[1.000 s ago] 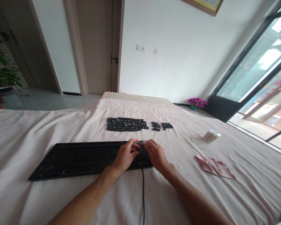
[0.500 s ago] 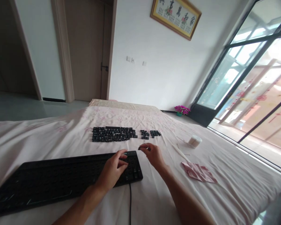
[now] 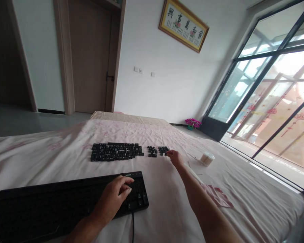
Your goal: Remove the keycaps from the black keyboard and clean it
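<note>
A black keyboard (image 3: pixel 66 199) lies on the pink-white bedspread, with several of its keys still seated at the right end. My left hand (image 3: pixel 114 195) hovers over or rests on that end, thumb and fingers apart, holding nothing I can see. Farther back, loose black keycaps lie in a large group (image 3: pixel 114 152), a small middle group (image 3: pixel 152 151) and a right-hand group (image 3: pixel 163 149). My right hand (image 3: pixel 176 158) is at the near right side of the last group, fingertips pinched on a dark keycap (image 3: pixel 166 154), partly hidden by the fingers.
A round container of cotton swabs (image 3: pixel 207 158) stands to the right, with loose swabs near it. A folded pink cloth (image 3: pixel 219 196) lies beside my right forearm. The keyboard's cable (image 3: pixel 133 226) runs toward me. Beyond the bed are a door and a glass door.
My right hand has moved away from the keyboard, forward and right, carrying a dark keycap to the right-hand group. My left hand stays at the keyboard. The camera view has shifted slightly.
</note>
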Available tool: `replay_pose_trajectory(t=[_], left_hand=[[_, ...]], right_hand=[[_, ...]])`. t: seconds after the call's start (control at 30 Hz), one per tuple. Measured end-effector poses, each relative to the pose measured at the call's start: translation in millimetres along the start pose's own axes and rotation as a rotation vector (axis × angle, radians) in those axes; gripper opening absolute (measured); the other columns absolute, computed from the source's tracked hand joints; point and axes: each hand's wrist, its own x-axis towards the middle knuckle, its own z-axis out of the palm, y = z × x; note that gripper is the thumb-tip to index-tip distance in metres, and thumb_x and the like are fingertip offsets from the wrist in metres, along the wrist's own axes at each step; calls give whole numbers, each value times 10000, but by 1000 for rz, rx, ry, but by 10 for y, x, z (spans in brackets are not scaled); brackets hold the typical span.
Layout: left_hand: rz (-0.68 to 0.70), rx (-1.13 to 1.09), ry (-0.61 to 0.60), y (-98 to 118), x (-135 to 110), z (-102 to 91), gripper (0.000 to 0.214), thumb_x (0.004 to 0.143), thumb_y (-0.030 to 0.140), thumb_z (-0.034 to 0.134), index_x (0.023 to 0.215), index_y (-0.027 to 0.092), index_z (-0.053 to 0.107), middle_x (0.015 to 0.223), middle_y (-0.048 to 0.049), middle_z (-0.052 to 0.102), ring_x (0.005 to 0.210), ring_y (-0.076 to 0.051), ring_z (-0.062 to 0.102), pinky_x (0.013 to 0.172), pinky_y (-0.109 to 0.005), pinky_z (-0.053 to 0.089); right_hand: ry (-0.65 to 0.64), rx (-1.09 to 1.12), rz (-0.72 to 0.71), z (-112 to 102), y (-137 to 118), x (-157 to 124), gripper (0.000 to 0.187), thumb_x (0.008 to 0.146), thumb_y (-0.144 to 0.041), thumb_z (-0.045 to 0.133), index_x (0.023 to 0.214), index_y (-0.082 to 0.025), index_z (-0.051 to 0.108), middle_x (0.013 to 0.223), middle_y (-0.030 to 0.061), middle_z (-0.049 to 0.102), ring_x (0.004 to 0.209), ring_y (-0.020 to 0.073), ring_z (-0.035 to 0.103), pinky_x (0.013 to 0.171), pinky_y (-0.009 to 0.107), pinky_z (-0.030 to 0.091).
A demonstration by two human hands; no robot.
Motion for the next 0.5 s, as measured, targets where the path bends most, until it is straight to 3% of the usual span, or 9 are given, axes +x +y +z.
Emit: replay_pose_trajectory(t=[0.27,0.5], left_hand=[[-18,9,-23,20,10,-2,213,797,214,507,963,224,640,1014,-35,652,829,-162,650,804,-285,505],[-5,0,-28,28,17,-18,197,808,205,505,946,218,644,1002,-28,646,818,-149,646,797,-267,495]], right_hand=[[-6,-4,3,169,93,183,266,779,-356,577,980,-276,731,917,37,721,854,210,640,648,258,406],[34,11,-3,172,74,157,273,778,-376,591,976,-256,737,907,67,724,879,237,642,671,277,407]])
